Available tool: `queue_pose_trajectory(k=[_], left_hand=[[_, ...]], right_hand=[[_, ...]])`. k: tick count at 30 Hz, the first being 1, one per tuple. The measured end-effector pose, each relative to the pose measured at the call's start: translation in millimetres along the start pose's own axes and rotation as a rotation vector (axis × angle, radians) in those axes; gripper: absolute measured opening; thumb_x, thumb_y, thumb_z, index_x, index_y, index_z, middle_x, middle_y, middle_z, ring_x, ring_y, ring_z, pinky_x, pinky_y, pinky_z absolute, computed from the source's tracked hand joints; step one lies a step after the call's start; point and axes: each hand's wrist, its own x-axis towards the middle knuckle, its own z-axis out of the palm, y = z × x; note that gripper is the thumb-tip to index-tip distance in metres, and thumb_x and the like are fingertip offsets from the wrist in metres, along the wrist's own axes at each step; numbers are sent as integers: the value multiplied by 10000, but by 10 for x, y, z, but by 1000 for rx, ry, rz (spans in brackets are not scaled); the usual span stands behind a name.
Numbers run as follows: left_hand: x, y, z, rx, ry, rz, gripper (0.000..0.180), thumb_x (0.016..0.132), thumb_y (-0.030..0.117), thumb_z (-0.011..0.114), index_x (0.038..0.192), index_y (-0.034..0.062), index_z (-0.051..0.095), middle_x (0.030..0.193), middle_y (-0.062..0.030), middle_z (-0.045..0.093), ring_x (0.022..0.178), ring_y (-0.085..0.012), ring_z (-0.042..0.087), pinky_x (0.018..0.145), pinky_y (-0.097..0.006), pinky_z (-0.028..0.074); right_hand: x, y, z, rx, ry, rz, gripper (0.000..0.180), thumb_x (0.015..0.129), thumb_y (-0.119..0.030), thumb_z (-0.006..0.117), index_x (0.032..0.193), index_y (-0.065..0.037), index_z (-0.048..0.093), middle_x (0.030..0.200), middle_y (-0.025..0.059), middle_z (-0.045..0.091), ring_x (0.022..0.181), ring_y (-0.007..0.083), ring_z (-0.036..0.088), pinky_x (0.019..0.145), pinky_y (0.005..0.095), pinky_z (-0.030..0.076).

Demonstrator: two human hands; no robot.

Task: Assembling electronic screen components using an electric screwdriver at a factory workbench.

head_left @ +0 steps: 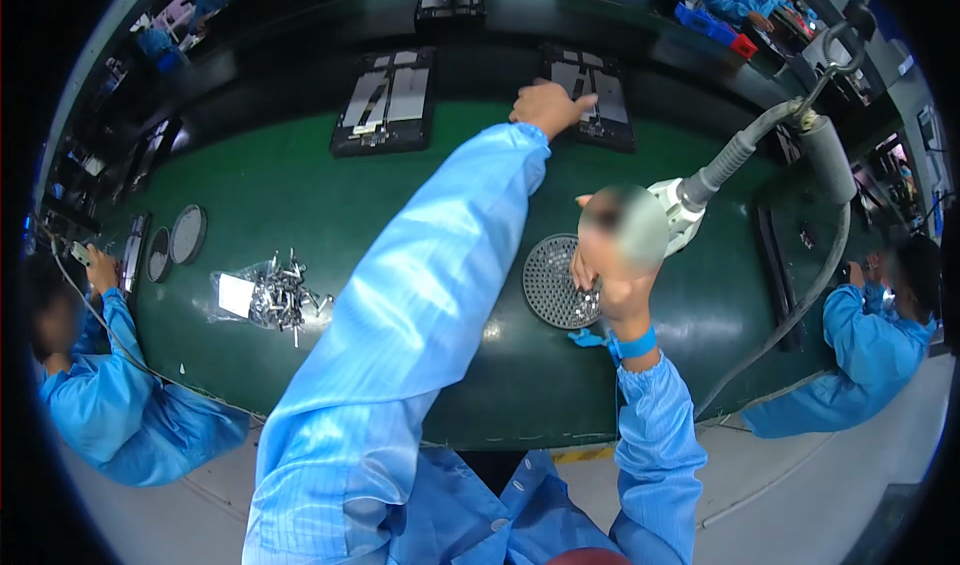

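Note:
My left hand (550, 110) reaches far forward and rests over the left edge of an opened black tablet (607, 105). Its thumb is spread out, and the other fingers are partly hidden. Closer in, my right hand (622, 280) closes around what appears to be a white electric screwdriver (680, 210) on a thick grey cable. A blur covers part of that hand and the tool. Its lower fingertips touch a round perforated tray (545, 280) with small shiny screws at its right side. A blue wrist strap (636, 344) circles my right wrist.
A second opened tablet (385, 105) lies left of my reaching arm, another (450, 3) farther back. A plastic bag of metal parts (285, 293) and two round dishes (188, 233) lie left. The grey cable (832, 265) loops down right. Co-workers sit at both sides.

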Motion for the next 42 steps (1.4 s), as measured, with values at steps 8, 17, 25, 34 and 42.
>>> queue_pose_trajectory(k=[8,17,25,34,42], left_hand=[[134,-5,-303,-309,-36,1,627,833,378,662,1215,-113,588,1314,-315,545,1213,-418,558,1041,-463,401],[-1429,-1066,-1688,-955,-148,212,406,935,258,648,1077,-118,597,956,-152,686,881,-187,660,836,-365,540],[-3936,-2073,-1646,-906,-31,-200,522,969,282,645,1254,-102,435,1132,-172,615,1038,-179,587,890,-311,496],[-3901,-2367,-1975,88,324,148,187,922,189,656,1027,33,659,953,-164,574,791,-381,631,685,-466,512],[-2785,-2821,-2404,232,-120,610,147,841,140,722,960,63,683,938,-97,584,924,-289,591,784,-389,493]], right_hand=[[-68,27,59,-21,-9,19,208,882,-24,660,1070,28,588,593,8,517,438,72,461,414,235,364],[67,44,-51,-72,42,-111,185,897,-45,615,1035,77,594,555,25,470,417,103,434,423,270,377],[56,131,-14,-55,7,-97,191,912,-55,584,1049,78,599,554,7,420,427,98,399,428,270,358],[2,109,-38,-55,-11,-115,194,921,-52,560,1072,64,593,550,6,406,420,103,396,431,274,368],[3,112,5,-65,-36,-120,185,916,-48,561,1057,64,601,554,12,417,421,106,405,429,275,371]])
